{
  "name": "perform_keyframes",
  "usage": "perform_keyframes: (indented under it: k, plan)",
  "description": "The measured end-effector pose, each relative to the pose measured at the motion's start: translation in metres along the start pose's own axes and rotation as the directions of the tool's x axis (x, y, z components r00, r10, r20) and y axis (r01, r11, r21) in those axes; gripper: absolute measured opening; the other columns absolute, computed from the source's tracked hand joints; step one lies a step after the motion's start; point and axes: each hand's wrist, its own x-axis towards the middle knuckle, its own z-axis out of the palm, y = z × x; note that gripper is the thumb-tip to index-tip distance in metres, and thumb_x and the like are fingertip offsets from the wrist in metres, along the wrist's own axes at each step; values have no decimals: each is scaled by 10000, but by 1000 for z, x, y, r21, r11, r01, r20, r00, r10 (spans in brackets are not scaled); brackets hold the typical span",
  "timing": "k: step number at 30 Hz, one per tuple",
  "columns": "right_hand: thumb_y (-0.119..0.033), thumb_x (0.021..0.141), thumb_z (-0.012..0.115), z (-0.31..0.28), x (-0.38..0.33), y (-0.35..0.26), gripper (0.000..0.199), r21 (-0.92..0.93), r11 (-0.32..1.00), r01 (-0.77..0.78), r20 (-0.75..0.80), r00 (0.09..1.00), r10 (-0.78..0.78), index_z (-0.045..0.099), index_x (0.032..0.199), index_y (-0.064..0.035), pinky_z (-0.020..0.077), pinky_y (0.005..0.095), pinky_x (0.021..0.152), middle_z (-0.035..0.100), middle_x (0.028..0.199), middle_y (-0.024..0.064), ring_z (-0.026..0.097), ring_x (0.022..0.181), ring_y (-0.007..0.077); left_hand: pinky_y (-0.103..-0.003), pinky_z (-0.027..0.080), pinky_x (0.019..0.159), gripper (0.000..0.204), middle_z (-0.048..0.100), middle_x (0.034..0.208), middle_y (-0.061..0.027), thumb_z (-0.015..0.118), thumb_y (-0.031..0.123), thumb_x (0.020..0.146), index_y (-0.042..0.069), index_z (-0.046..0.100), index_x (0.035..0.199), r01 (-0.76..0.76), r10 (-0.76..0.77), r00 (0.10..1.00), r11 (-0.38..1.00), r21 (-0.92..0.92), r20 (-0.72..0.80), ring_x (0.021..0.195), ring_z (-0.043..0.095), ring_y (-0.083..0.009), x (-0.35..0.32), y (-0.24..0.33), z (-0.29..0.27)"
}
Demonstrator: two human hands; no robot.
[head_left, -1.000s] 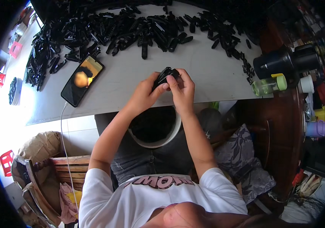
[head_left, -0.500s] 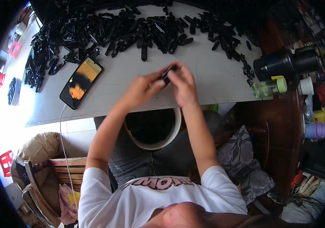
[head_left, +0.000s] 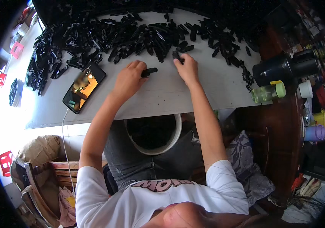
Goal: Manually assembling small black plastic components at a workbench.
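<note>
Sitting at a grey table, both arms stretched out over it. Left hand fingers pinched together on a small black plastic part; the part sticks out to the right of the fingertips, lying low over the tabletop, can't tell if it touches. Right hand is apart from the left, reaching to the near edge of the pile of black parts; fingertips closed on a second black part there. Whether that one is lifted or just touched, can't tell.

The pile runs in a wide band across the far side of the table, thickest at far left, thinning into scattered pieces toward the right edge.

Phone lies flat left of the left hand, screen lit, white cable hanging off the table edge toward the floor.

White bucket sits between the person's knees, just under the near table edge, dark contents inside, too dark to identify.

Right of the table: black jug, greenish clear bottle with yellow-green cap lying on its side near the table's corner, both on a dark wooden surface. Purple cup further right.
</note>
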Motion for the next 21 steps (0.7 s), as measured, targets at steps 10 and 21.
perform_keyframes:
  k: [10,21]
  plan:
    - [-59,801,665,-41,-96,-58,166,649,758,-67,230,967,-112,561,926,-25,406,194,484,578,735,4,499,561,50,-327,446,708,361,595,862,-163,571,213,892,4,447,1158,264,-138,960,744,-614,245,766,563,-205,-23,52,8]
    - [-139,804,687,-37,-107,-61,260,910,373,-179,226,970,-87,561,992,-10,437,209,532,604,844,31,557,695,76,-265,454,567,323,572,758,-70,520,111,899,-22,463,1187,190,-21,976,574,-797,218,603,529,-97,-22,63,8]
